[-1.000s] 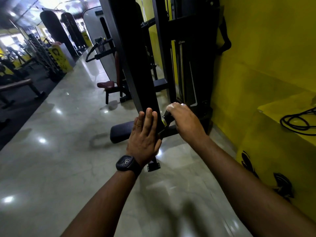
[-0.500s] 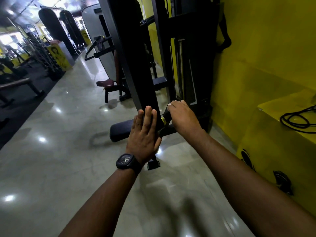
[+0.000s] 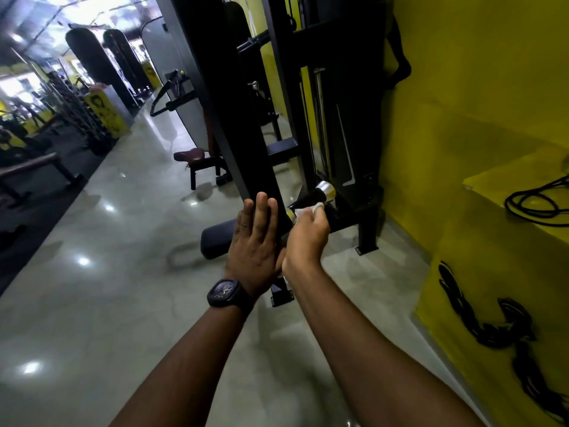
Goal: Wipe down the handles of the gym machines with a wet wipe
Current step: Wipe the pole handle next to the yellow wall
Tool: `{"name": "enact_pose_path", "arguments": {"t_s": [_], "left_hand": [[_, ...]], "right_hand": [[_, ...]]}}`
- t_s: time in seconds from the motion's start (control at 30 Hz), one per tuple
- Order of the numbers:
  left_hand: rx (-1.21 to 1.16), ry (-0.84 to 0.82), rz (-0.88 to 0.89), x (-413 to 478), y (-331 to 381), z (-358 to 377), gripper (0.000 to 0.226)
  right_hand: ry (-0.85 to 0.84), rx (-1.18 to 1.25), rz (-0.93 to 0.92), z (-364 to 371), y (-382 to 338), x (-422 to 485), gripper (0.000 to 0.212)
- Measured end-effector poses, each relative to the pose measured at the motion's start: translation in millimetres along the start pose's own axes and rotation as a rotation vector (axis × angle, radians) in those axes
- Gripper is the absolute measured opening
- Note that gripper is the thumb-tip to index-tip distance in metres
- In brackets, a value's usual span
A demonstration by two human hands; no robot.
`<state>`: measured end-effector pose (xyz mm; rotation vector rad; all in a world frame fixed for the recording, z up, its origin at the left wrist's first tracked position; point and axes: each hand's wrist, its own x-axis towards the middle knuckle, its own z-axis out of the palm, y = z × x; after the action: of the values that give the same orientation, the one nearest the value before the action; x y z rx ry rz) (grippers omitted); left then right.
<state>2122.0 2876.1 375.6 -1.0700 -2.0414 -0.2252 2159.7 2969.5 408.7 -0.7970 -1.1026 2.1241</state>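
Left hand (image 3: 255, 248): open, fingers straight and close together, palm laid flat on the near face of the black post (image 3: 234, 118); a black wristwatch (image 3: 228, 294) sits on that wrist. Right hand (image 3: 306, 238): just right of the post, fingers curled, pinching a crumpled white wet wipe (image 3: 311, 209) against the handle (image 3: 311, 197). The two hands sit close, seeming to touch at the heel and parted at the fingertips. The handle juts out to the right of the post, low down, with the wipe on its near end. It is a short cylinder with a matte black grip and a shiny silver end cap (image 3: 326, 188). Counts, starting far left of the post: two tall dark punch bags (image 3: 89, 57); one maroon padded seat (image 3: 189, 155); one dark padded roller (image 3: 215, 238) just left of the post's foot; one handle; one wipe; one coil of black cable (image 3: 535, 201) on a yellow ledge well right of the post. Floor (image 3: 107, 272) left of the post: pale, glossy, stone-like, dotted with light reflections. Wall (image 3: 477, 87) right of the post: flat yellow paint.
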Motion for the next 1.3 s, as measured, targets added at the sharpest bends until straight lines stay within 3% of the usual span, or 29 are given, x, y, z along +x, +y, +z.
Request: {"name": "enact_pose_path", "arguments": {"t_s": [0.13,0.33,0.67,0.73,0.8,0.93,1.0,1.07,1.17,1.3], "left_hand": [[0.074,0.004,0.023,2.1,2.4,-5.5,0.098],[0.086,0.01,0.036,5.3,2.5,-6.6,0.097],[0.086,0.014,0.042,3.7,2.7,-8.0,0.099],[0.104,0.027,0.05,4.7,1.7,-7.1,0.099],[0.098,0.023,0.043,4.1,1.6,-4.3,0.099],[0.061,0.015,0.028,0.9,-0.7,-0.3,0.087],[0.068,0.003,0.03,1.6,-0.3,-1.8,0.084],[0.072,0.0,0.031,2.1,0.7,-2.5,0.09],[0.056,-0.01,0.001,0.8,1.1,-2.0,0.095],[0.059,-0.013,0.002,0.0,0.8,-0.4,0.096]], "right_hand": [[0.006,0.196,0.262,2.5,-10.8,22.8,0.033],[-0.027,0.401,0.448,-8.4,-9.0,36.1,0.018],[-0.146,0.401,0.481,-20.3,3.2,31.3,0.036],[-0.138,0.384,0.396,-24.9,2.2,15.6,0.03],[-0.113,0.176,0.169,-24.2,6.8,1.8,0.034],[-0.182,-0.637,-0.659,-28.1,18.9,-2.1,0.048],[-0.345,-0.932,-0.862,-35.1,19.9,11.1,0.057],[-0.447,-1.087,-0.997,-42.7,15.6,29.9,0.064],[-0.538,-1.12,-1.057,-55.6,8.9,32.9,0.066],[-0.479,-1.259,-1.141,-61.0,-2.7,40.2,0.064]]}}
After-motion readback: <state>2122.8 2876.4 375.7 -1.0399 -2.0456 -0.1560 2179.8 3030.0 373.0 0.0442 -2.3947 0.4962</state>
